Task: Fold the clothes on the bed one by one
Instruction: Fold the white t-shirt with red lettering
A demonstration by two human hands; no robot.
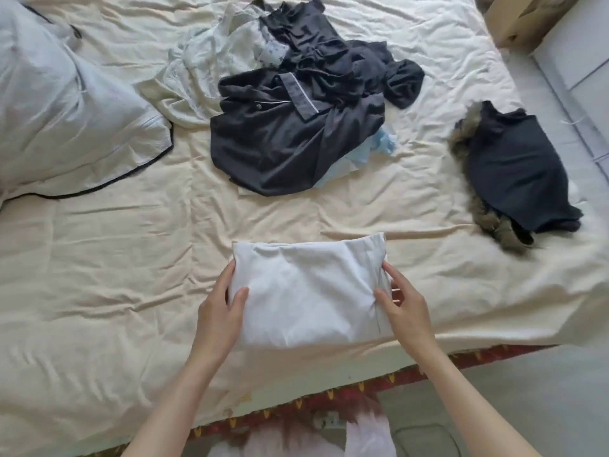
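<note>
White folded garment [306, 298] lies near the bed's [99, 258] front edge, left hand [219, 311] and right hand [407, 308] pinching its sides with curled fingers; likely next, setting it aside and taking from the unfolded pile [296, 127].

A bedroom in a home, seen from the foot of a bed.

A wide bed [99, 275] under a creased cream sheet is filling the view around the hands; a white pillow [62, 110] with dark piping is lying far to their left, worn clothes [290, 127] are sitting heaped beyond them, a folded dark garment [517, 169] is resting off to their right, and a cardboard box [514, 18] is standing at the far right corner.
</note>
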